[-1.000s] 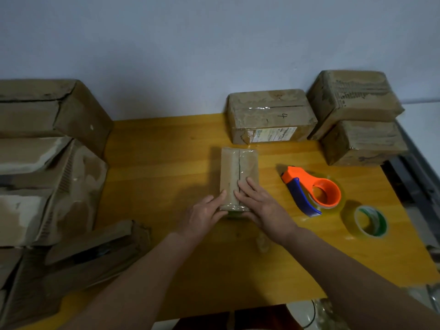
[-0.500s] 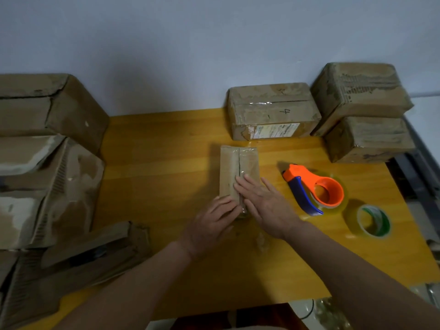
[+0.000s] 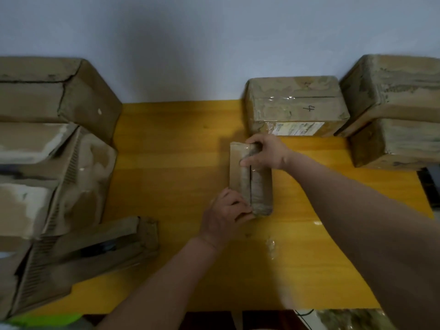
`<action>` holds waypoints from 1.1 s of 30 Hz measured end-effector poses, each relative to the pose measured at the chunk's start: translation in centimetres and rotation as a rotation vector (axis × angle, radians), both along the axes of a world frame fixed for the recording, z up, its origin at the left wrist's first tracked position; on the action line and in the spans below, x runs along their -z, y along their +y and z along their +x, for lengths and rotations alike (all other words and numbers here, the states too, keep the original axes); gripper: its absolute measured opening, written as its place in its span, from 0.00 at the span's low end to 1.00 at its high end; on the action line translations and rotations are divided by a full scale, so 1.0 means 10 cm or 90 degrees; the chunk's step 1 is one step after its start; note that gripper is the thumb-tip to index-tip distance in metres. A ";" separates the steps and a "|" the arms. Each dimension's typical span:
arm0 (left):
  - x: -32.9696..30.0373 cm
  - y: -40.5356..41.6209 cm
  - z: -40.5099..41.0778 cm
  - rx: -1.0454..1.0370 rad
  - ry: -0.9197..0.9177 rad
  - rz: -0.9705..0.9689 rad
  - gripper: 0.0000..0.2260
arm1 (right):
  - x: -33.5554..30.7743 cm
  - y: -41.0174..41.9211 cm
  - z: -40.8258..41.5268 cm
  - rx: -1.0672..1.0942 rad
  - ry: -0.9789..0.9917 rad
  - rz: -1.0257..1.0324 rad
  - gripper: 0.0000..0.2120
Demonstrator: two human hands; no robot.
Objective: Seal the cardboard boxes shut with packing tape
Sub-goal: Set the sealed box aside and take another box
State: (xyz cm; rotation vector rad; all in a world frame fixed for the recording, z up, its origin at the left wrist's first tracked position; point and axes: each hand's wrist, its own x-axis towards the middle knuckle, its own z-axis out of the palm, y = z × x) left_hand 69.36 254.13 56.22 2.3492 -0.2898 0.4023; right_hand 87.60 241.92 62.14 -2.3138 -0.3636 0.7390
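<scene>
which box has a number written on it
The taped box against the wall, just beyond the right hand; a handwritten 4 marks its top, unlike the others.

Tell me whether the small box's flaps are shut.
Shut: the small box has its flaps meeting at a centre seam, under glossy tape.

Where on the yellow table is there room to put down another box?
The widest bare patch of the table lies between the piled boxes on the left and the small box both hands hold. More bare wood shows near the front edge, between the two forearms. It is crowded at the back right, where the box marked 4 sits beside the stacked boxes.
</scene>
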 end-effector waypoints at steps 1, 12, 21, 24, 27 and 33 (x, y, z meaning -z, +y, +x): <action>-0.03 -0.03 0.01 -0.013 0.007 0.012 0.10 | -0.01 -0.01 0.04 0.017 0.032 0.000 0.29; -0.22 -0.59 0.17 -0.024 0.010 0.132 0.07 | 0.18 -1.27 -0.90 0.355 -0.310 -0.147 0.20; -0.29 -0.85 0.07 -0.101 0.139 0.167 0.18 | 0.43 -1.86 -0.97 0.093 -0.115 -0.382 0.31; -0.45 -0.95 -0.02 -0.108 0.231 0.178 0.16 | 0.36 -1.97 -1.00 0.057 -0.068 -0.359 0.23; -0.65 -1.00 0.01 -0.137 0.299 0.140 0.15 | 0.25 -2.19 -1.00 0.129 -0.053 -0.203 0.19; -1.25 -1.19 0.35 -0.220 0.357 -0.016 0.17 | -0.21 -2.53 -1.17 0.067 0.071 0.160 0.12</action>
